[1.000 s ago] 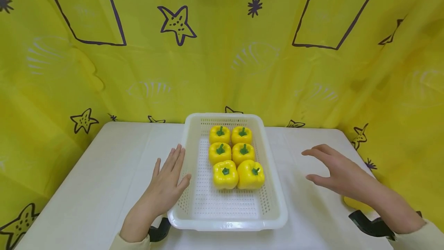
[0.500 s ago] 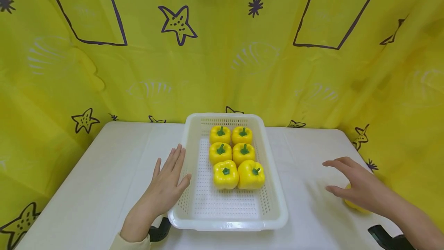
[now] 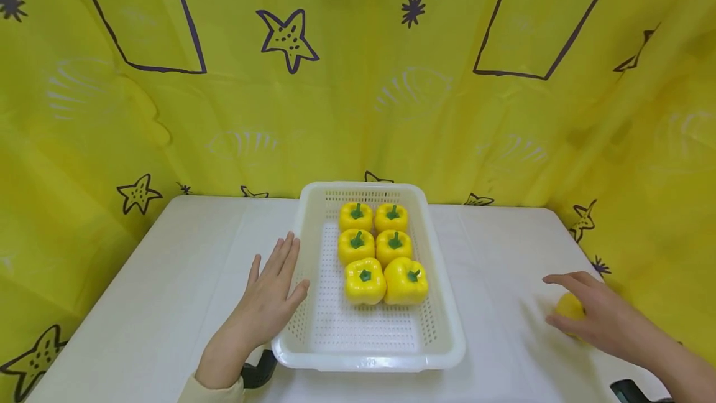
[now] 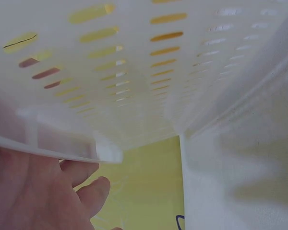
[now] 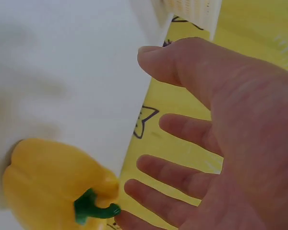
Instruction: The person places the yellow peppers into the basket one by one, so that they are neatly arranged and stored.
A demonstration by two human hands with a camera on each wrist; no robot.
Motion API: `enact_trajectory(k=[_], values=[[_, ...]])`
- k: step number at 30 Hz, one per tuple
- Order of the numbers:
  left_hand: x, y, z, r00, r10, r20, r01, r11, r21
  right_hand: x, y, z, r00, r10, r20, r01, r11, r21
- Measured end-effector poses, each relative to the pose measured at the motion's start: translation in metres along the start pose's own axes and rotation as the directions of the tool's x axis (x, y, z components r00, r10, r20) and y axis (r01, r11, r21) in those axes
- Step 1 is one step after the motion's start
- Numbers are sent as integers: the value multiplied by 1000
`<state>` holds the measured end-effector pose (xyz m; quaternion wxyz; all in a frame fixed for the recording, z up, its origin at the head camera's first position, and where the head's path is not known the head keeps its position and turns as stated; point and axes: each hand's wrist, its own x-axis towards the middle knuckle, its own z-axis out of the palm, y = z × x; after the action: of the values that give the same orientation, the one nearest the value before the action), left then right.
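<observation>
My left hand (image 3: 267, 297) rests flat on the left rim of a white plastic basket (image 3: 369, 362), its fingers straight. In the left wrist view the fingers (image 4: 93, 194) show under that rim beside the slotted wall. Several yellow bell peppers (image 3: 365, 282) with green stems stand in the basket in two columns. Over at the right, my right hand (image 3: 601, 316) hovers above a single yellow bell pepper (image 3: 569, 306) on the table, partly hidden by the hand. The right wrist view shows this bell pepper (image 5: 57, 179) beside spread fingers, with nothing in the palm.
A white-covered table (image 3: 492, 254) bears the basket. Behind and at both sides hangs a yellow curtain (image 3: 347, 111) with dark starfish drawings. Black straps (image 3: 260, 369) sit at the wrists.
My right hand has moved right and towards me, from beside the basket to over the lone bell pepper. The left hand and the basket have stayed in place.
</observation>
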<state>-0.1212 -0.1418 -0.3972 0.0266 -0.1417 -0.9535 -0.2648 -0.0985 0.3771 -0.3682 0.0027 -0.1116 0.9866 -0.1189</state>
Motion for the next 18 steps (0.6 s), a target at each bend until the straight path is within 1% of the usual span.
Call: enact_trajectory(k=[3, 7, 11, 14, 18], values=[[0, 0, 0, 1000, -2, -1, 2, 1000, 1, -4, 6, 3, 1000, 25, 2, -25, 1000, 5], [0, 1, 0, 1000, 1, -4, -1, 1000, -2, -7, 12, 6, 999, 25, -20, -25, 1000, -5], [0, 1, 0, 1000, 3, -4, -3, 1000, -4, -5, 16, 7, 999, 45, 12, -45, 999, -8], [0, 1, -1, 1000, 4, -3, -4, 1000, -5, -4, 17, 6, 996, 74, 52, -75, 997, 2], [0, 1, -1, 1000, 8, -6, -8, 1000, -6, -4, 20, 5, 992, 108, 63, -109, 994, 19]])
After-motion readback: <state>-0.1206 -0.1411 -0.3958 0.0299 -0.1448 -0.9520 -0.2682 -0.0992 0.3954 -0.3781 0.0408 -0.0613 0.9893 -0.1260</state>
